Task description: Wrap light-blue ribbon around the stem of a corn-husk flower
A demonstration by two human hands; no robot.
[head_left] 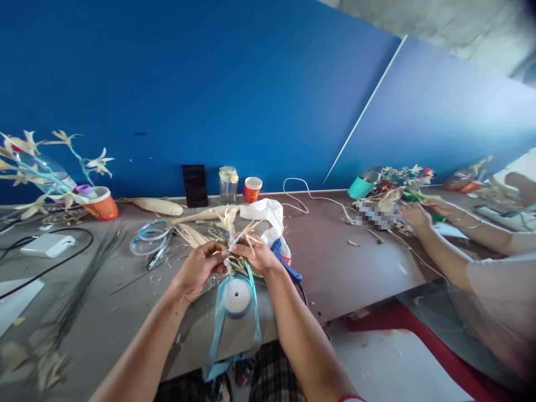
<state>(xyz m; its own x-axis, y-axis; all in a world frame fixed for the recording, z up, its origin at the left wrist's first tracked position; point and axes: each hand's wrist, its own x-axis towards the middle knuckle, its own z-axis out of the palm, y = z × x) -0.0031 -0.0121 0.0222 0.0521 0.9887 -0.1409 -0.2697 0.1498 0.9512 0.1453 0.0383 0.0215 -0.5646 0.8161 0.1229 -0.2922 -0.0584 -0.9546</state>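
Note:
Near the table's front edge, my left hand (pixel 205 267) pinches a stem wrapped in light blue ribbon (pixel 238 241), just below a pale dried-husk flower (pixel 229 218). My right hand (pixel 260 258) closes on the same stem from the other side, with husk strips sticking up by its fingers. Beneath both hands lies a white-centred ribbon spool (pixel 237 297). Blue ribbon hangs in a long loop past the table edge. A blue glue gun (pixel 285 260) rests beside my right wrist, partly over a white plastic bag (pixel 268 215). Loose husks (pixel 192 233) lie behind my left hand.
At left stand an orange cup (pixel 104 204) with husk flowers, a white charger (pixel 48 244) and thin wires (pixel 86 273). Tape rolls (pixel 151 237), a dark phone (pixel 195 186), a glass jar (pixel 228 185) and a red cup (pixel 253 191) sit behind. A co-worker's hands (pixel 415 216) work at right.

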